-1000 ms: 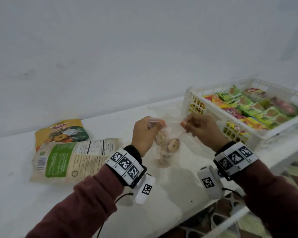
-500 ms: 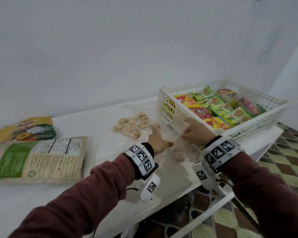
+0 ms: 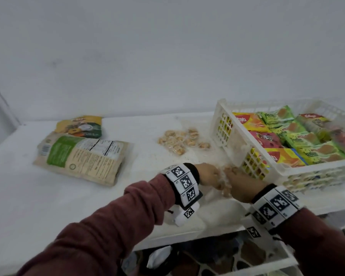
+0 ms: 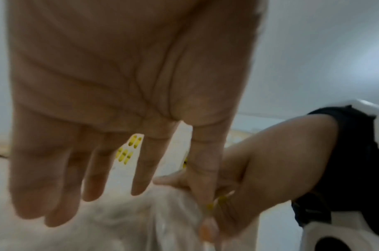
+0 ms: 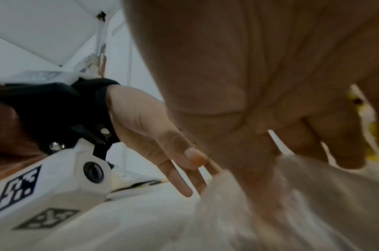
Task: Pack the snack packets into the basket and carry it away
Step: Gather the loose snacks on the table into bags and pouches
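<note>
My left hand hangs flat with straight fingers over a clear packet on the table, while my right hand pinches that packet's top edge. We meet just beside the basket, which is full of bright packets. More bags lie well to the left.

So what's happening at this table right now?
A person is packing snacks. Both hands, left hand and right hand, are working a clear bag of biscuits beside the white basket, already full of colourful packets. Another clear bag and two big pouches remain on the table.
</note>
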`<action>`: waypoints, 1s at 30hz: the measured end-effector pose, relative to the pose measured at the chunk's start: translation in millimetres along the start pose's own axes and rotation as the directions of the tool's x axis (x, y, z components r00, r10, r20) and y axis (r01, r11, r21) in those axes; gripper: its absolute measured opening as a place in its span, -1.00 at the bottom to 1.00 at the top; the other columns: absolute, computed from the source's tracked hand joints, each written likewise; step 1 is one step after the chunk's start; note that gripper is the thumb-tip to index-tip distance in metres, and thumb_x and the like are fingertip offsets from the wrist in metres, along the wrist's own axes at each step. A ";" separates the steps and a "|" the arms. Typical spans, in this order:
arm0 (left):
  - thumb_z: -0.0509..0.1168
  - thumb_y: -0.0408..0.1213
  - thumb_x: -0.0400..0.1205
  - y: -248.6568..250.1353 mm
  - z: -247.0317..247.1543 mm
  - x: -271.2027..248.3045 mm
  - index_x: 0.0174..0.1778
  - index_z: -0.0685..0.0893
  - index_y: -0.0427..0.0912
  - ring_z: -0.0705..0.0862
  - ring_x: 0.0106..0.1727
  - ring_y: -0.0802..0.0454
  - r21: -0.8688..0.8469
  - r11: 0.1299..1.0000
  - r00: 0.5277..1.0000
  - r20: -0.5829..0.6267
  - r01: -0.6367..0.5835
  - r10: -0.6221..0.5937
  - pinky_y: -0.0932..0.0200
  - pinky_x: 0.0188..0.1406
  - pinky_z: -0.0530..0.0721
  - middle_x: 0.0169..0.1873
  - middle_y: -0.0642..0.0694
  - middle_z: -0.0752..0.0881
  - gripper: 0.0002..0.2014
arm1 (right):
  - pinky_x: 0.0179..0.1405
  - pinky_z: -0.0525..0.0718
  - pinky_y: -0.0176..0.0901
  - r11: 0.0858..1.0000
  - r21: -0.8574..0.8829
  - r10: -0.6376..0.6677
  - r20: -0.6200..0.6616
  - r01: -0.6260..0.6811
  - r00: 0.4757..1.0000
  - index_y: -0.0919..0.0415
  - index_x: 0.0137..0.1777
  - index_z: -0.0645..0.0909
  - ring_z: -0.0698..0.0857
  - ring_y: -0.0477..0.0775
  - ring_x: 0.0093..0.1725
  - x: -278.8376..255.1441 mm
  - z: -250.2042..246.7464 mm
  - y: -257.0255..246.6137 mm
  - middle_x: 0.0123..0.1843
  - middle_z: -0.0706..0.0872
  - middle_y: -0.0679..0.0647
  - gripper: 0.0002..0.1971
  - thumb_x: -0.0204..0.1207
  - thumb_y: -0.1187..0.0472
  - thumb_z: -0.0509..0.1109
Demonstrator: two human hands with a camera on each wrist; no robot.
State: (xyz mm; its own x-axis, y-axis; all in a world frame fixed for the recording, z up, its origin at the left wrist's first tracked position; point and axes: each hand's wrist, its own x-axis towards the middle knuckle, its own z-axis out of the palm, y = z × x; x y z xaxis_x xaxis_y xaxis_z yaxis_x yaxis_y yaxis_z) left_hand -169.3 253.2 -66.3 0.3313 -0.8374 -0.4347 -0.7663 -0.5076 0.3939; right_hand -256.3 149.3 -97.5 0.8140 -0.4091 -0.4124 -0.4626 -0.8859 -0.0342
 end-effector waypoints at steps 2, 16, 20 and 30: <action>0.21 -0.08 0.66 -9.1 -9.5 -8.4 0.58 0.24 -0.23 0.23 0.59 -0.09 -0.069 0.997 0.998 -0.063 0.021 -0.026 0.10 0.51 0.20 0.58 -0.16 0.26 -0.40 | 0.50 0.33 0.07 1.000 -0.010 -0.021 -0.046 0.021 0.999 0.19 0.63 -0.16 0.24 0.24 0.56 -3.0 -12.2 -9.3 0.61 0.11 0.25 -0.26 0.62 0.02 0.19; 0.30 0.14 0.52 -173.0 -44.7 -118.6 0.59 0.16 0.00 0.18 0.57 -0.24 0.196 0.762 0.786 -0.212 0.617 -0.581 -0.11 0.54 0.23 0.56 -0.22 0.19 -0.23 | 0.25 0.43 -0.17 0.720 -0.147 -0.693 -0.103 0.678 0.713 0.09 0.44 0.47 0.54 0.09 0.34 61.9 -57.1 -195.4 0.40 0.55 0.11 -0.55 0.55 0.31 0.32; 0.34 0.06 0.52 -193.5 -33.7 -133.1 0.61 0.08 -0.02 0.16 0.59 -0.22 0.224 0.770 0.801 -0.206 0.598 -0.562 -0.10 0.57 0.18 0.59 -0.21 0.16 -0.19 | 0.31 0.51 -0.08 0.721 -0.270 -0.664 -0.005 0.638 0.748 0.12 0.37 0.54 0.57 0.16 0.34 87.3 -47.7 -231.6 0.36 0.58 0.12 -0.57 0.50 0.34 0.37; 0.38 0.04 0.49 -211.0 -35.9 -140.4 0.61 0.03 0.14 0.18 0.59 -0.25 0.266 0.809 0.851 -0.130 0.525 -0.510 -0.18 0.52 0.26 0.59 -0.21 0.13 -0.15 | 0.04 0.58 -0.15 0.682 -0.161 -0.730 -0.081 0.713 0.679 0.31 -0.11 0.70 0.64 0.04 -0.06 98.3 -67.4 -236.5 -0.08 0.75 0.13 -0.88 0.37 0.33 0.51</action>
State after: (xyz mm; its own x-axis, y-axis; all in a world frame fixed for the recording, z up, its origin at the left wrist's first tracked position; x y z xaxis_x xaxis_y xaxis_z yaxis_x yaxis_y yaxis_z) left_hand -34.4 470.6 -59.3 0.7438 -0.4800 -0.4652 -0.5920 -0.7962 -0.1251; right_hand -43.2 303.9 -68.6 0.9187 0.3508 -0.1815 0.3218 -0.9313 -0.1708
